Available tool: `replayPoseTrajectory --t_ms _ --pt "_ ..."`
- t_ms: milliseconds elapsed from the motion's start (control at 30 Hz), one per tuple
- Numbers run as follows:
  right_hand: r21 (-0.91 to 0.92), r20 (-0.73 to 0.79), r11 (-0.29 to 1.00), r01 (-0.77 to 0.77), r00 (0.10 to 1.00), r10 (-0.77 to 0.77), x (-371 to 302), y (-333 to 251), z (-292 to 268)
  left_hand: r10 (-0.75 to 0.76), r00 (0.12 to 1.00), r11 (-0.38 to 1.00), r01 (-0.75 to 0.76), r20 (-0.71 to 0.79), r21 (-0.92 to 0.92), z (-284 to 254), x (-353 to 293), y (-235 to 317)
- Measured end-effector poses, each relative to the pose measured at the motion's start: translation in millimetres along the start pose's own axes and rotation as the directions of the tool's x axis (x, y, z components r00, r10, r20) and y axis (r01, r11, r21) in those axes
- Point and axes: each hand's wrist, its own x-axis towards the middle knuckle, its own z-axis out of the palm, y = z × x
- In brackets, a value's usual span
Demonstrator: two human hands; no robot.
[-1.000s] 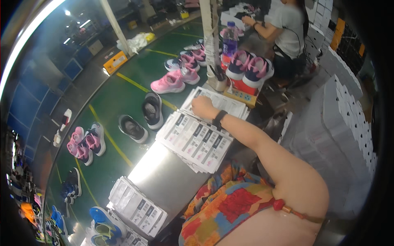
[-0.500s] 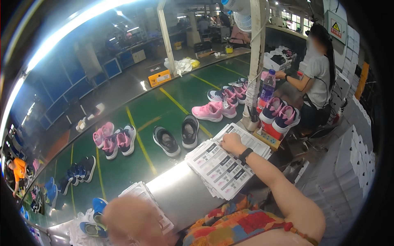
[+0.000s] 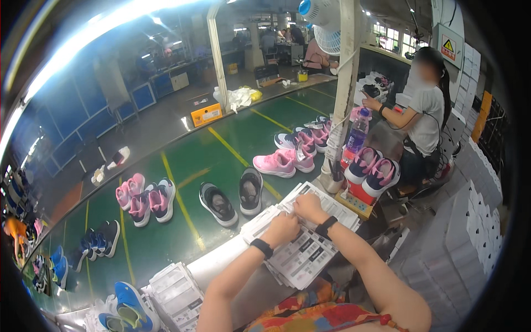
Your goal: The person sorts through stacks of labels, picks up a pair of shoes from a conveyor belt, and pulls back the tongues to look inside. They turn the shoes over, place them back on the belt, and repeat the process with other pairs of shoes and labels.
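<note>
A thick stack of printed sheets [image 3: 303, 260], with shoe pictures and dark blocks on it, lies on the bench in front of me. Both my hands are over its upper part, close together. My left hand [image 3: 281, 229] has its fingers curled and pinched at the paper. My right hand [image 3: 308, 208] is beside it, up and to the right, also closed with the fingertips down on the sheets. Whatever is between the fingers is too small to tell. Beyond the stack stands a pair of black and grey sneakers [image 3: 219, 203] on the green belt.
Pink sneakers [image 3: 275, 164] and other shoe pairs stand along the green belt [image 3: 182, 149]. A second sheet stack [image 3: 174, 293] and blue shoes [image 3: 133, 307] lie lower left. Right are a post [image 3: 344, 83], purple bottle [image 3: 357, 133], navy-pink shoes [image 3: 371, 170] and a seated co-worker [image 3: 426, 110].
My left hand has moved from the lower left, where it was blurred, up and right onto the sheet stack beside my right hand. The right hand stays at the stack. The co-worker's arm has shifted.
</note>
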Motion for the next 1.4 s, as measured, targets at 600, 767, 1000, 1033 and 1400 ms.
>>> replayPoseTrajectory --t_ms 600,767,1000,1033,1400 --pt "0.131 -0.564 0.902 0.412 0.779 -0.274 -99 -72 -140 -0.098 0.979 0.201 0.195 0.178 -0.960 -100 -19 34" --pt "0.499 -0.459 0.815 0.296 0.888 -0.042 -71 -85 -153 -0.225 0.970 0.266 0.157 0.097 -0.951 -140 -74 17" --pt "0.892 0.192 0.452 0.004 0.902 -0.388 2 -95 -119 -0.535 0.795 0.346 0.514 0.285 -0.785 -158 -155 19" --pt "0.790 0.228 0.607 0.088 0.877 -0.423 25 -92 -115 -0.603 0.739 0.435 0.621 0.302 -0.652 -169 -145 31" --pt "0.207 -0.030 0.971 -0.118 0.991 0.127 113 -46 -26 -0.768 0.555 0.259 0.725 0.319 -0.639 -179 -193 71"
